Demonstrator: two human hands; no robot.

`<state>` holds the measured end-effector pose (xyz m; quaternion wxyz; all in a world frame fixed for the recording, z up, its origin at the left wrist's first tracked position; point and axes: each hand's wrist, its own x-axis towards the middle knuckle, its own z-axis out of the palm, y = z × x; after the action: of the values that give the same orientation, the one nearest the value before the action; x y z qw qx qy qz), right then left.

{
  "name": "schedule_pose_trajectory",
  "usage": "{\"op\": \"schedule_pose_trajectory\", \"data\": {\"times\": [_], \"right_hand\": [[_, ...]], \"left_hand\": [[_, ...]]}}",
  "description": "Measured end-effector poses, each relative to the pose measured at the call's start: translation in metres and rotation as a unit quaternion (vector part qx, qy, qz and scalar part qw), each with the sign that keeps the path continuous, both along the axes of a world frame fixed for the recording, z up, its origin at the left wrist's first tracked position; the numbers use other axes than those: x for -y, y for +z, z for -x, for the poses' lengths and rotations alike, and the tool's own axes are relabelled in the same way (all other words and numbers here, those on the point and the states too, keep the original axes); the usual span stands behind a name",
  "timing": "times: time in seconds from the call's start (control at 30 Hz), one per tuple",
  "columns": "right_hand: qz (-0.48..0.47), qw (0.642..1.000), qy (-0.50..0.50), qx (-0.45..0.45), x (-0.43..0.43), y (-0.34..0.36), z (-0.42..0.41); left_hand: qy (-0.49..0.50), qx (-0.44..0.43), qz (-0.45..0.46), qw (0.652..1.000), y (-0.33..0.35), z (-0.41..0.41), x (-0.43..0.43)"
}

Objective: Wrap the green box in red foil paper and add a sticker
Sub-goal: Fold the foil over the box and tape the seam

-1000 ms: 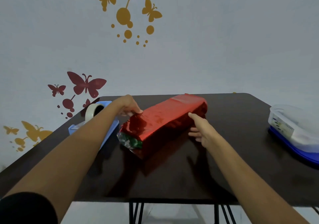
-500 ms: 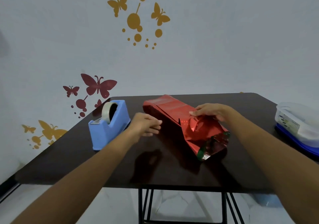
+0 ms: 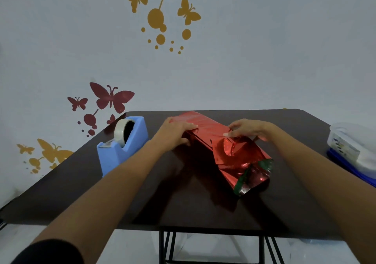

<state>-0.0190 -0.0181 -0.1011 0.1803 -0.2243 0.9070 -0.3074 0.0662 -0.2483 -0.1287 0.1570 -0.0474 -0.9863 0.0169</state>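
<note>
A long box wrapped in red foil paper (image 3: 205, 129) lies slantwise on the dark table (image 3: 122, 192), its far end up left and its near end down right. At the near end the foil is loose and crumpled, and the green box (image 3: 264, 165) shows through the gap. My left hand (image 3: 177, 132) lies on the far left part of the package, fingers over the top and thumb at its side. My right hand (image 3: 246, 129) rests on the middle of the package with the fingers stretched across the foil. No sticker is in view.
A blue tape dispenser (image 3: 124, 143) with a roll of clear tape stands at the table's left. At the right edge sits a clear plastic container with a blue lid (image 3: 354, 150). Behind the table is a wall with butterfly decals.
The package was turned from pointing far right to pointing far left, its open end now near right. My left hand came back onto its far end; my right hand stays on the middle.
</note>
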Motion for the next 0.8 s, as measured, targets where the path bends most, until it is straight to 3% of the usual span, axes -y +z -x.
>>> {"op": "schedule_pose_trajectory", "data": {"times": [0.1,0.17,0.23,0.33,0.47,0.57,0.7,0.8], "right_hand": [[0.029,0.989,-0.016,-0.146,0.002,-0.001,0.001],[0.095,0.976,-0.054,-0.188,0.0,0.001,-0.004],[0.161,0.967,-0.106,-0.169,-0.004,0.001,-0.006],[0.144,0.962,-0.191,-0.134,-0.016,-0.005,-0.003],[0.263,0.931,-0.241,0.072,-0.025,-0.02,-0.003],[0.275,0.921,-0.227,0.157,-0.026,-0.024,-0.012],[0.293,0.897,-0.274,0.186,-0.027,-0.03,-0.001],[0.376,0.859,-0.305,0.167,-0.043,-0.027,0.011]], "left_hand": [[0.044,-0.026,0.032,0.998,-0.004,-0.005,0.001],[0.077,-0.026,0.055,0.995,-0.003,-0.006,-0.001],[0.111,-0.03,0.074,0.991,-0.002,-0.006,-0.007],[0.154,-0.052,0.128,0.978,-0.005,-0.008,-0.023],[0.136,-0.078,0.135,0.978,-0.013,-0.006,-0.037],[0.104,-0.085,0.102,0.986,-0.019,-0.009,-0.034],[0.092,-0.075,0.082,0.99,-0.022,-0.016,-0.029],[0.096,-0.063,0.072,0.991,-0.021,-0.017,-0.033]]}}
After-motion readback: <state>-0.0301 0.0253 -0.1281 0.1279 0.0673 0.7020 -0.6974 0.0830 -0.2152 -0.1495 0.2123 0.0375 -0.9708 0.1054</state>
